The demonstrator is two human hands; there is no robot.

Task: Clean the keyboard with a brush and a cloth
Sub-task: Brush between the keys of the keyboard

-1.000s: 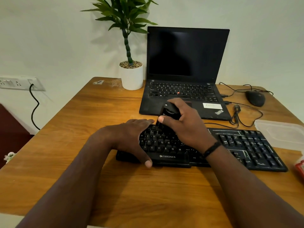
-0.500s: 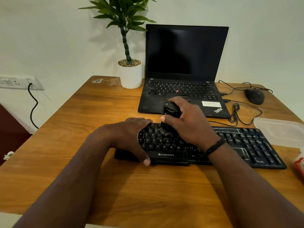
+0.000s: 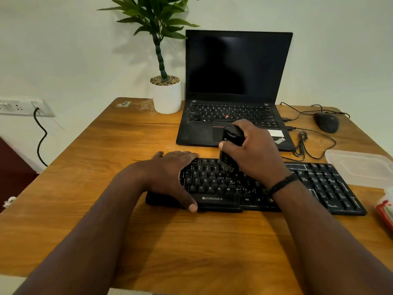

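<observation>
A black Zebronics keyboard [image 3: 323, 184] lies across the wooden desk [image 3: 106, 158] in front of me. My left hand [image 3: 170, 175] lies spread over the keyboard's left end, thumb hooked on its front edge. My right hand [image 3: 257, 154] grips a black brush [image 3: 230, 143] held upright, its bristles down on the upper key rows near the middle. A black band circles my right wrist. No cloth is visible.
An open black laptop [image 3: 236, 86] with a dark screen stands just behind the keyboard. A potted plant [image 3: 167, 92] sits to its left. A wired mouse [image 3: 326, 122] and cables lie at back right. A clear plastic lid [image 3: 361, 169] and a red-and-white packet [image 3: 386, 209] lie at right.
The brush bristles have shifted slightly to the right along the upper key rows. My left hand stays in place on the keyboard's left end.
</observation>
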